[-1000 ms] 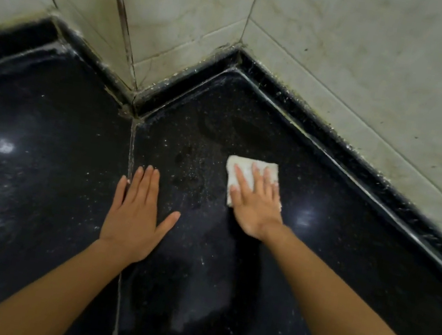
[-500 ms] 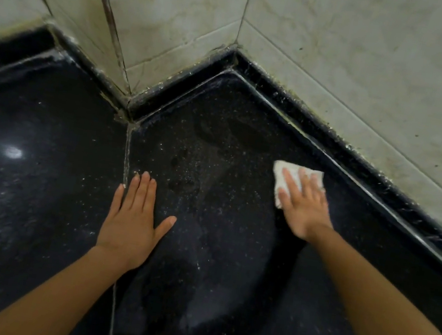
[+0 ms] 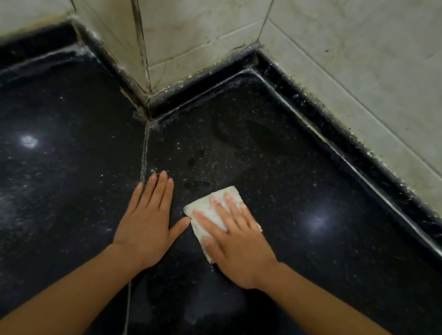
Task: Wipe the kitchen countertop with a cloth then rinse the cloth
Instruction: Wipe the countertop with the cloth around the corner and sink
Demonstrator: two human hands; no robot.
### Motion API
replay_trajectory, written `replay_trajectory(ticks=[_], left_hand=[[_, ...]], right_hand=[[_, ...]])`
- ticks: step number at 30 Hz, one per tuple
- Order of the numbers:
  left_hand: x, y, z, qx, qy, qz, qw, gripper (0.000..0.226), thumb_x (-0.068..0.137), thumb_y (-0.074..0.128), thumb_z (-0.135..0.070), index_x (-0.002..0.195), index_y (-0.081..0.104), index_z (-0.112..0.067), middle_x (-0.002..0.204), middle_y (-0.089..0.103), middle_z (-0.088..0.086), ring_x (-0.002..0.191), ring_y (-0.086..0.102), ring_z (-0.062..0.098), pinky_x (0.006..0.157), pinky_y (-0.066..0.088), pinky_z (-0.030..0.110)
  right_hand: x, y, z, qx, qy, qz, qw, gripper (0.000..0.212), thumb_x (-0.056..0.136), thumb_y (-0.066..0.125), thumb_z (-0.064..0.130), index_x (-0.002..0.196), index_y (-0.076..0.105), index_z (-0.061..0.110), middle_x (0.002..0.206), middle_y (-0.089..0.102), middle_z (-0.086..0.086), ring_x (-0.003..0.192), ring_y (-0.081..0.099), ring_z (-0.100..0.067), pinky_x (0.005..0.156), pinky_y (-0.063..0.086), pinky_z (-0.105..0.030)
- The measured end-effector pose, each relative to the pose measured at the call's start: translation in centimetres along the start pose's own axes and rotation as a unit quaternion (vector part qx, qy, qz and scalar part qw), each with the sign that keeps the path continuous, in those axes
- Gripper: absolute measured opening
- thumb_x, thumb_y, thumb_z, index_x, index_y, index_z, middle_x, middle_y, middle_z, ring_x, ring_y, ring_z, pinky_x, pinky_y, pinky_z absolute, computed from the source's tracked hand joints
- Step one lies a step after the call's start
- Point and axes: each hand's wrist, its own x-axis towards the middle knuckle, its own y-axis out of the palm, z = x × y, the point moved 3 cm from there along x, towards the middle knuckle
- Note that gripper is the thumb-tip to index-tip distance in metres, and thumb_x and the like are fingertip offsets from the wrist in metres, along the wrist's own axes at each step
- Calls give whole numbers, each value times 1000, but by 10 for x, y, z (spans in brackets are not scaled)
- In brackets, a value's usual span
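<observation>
A folded white cloth (image 3: 208, 209) lies flat on the black speckled countertop (image 3: 299, 268), near the middle. My right hand (image 3: 234, 239) presses down on it with fingers spread, covering most of it. My left hand (image 3: 148, 219) rests flat on the counter just to the left, palm down and holding nothing, its thumb almost touching the cloth. Wet smears and white specks show on the stone beyond the cloth.
Pale tiled walls (image 3: 377, 62) close the counter at the back and right, with a jutting corner (image 3: 143, 46) at the back left. A raised black lip (image 3: 360, 167) runs along the wall. A seam (image 3: 145, 160) divides the two counter slabs.
My right hand slid the cloth right toward the wall, then back left and nearer to me, ending beside my left hand. The left hand stayed planted.
</observation>
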Motion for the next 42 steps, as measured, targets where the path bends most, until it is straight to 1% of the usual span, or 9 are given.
replay_trajectory(ticks=[4,12,18,22,25,30,35,39,42], left_hand=[[0,0,1,-7,-2,2,1000,88,73,-19,-67,141,-24,-11,149,-28,5,140,-24,16,114,-16,34],[0,2,1,-27,-11,8,1000,90,74,-18,-67,145,-22,-10,153,-27,6,141,-26,20,113,-17,34],[0,1,0,-12,-9,14,1000,88,73,-20,-64,143,-25,-9,152,-30,7,141,-26,21,112,-17,34],[0,-1,0,-7,-18,23,1000,86,74,-20,-63,142,-28,-10,151,-32,6,140,-28,20,112,-18,34],[-1,-6,-1,-12,-22,28,999,80,88,-4,-63,145,-23,-11,153,-29,5,141,-26,18,113,-19,38],[-6,-22,16,-75,-11,29,997,73,98,23,-47,148,-18,-14,154,-28,1,139,-30,12,110,-23,40],[-2,-33,64,-61,-86,-13,994,71,98,21,-45,149,-13,-10,156,-23,6,142,-23,16,111,-21,37],[10,-33,94,-39,-111,-9,993,68,98,14,-48,150,-8,-10,158,-16,6,144,-17,17,113,-17,39],[13,-33,101,-29,-103,-11,994,66,98,10,-47,150,-7,-11,158,-14,4,144,-16,15,113,-18,37]], right_hand=[[19,-14,-31,-19,-9,4,1000,49,100,8,53,146,-7,50,160,-14,6,143,-27,-13,114,-20,-32],[99,-56,-97,36,182,-51,981,52,101,11,49,151,-2,44,161,-13,3,147,-17,-19,118,-10,-38],[162,-82,-102,92,285,-36,953,54,101,8,48,151,-11,39,159,-21,-3,145,-24,-26,117,-15,-43],[154,-68,-62,34,175,-30,983,53,102,8,47,151,-10,39,160,-20,-4,145,-23,-25,115,-16,-40],[126,-54,-39,14,99,-18,995,52,101,7,47,150,-9,41,160,-19,-2,144,-25,-21,116,-17,-38],[66,-23,-3,-57,6,-16,998,53,98,-3,48,151,-7,39,162,-5,-6,148,-11,-28,118,-10,-39],[37,-10,-8,-93,-118,18,989,49,103,9,50,150,-3,45,161,-4,0,147,-13,-25,116,-9,-38],[70,-31,-29,-63,-38,7,997,49,92,-7,58,140,-13,55,161,-12,5,144,-25,-15,116,-17,-32],[105,-50,-48,-31,51,-18,998,50,96,3,56,142,-14,51,161,-15,5,144,-24,-13,114,-16,-31]])
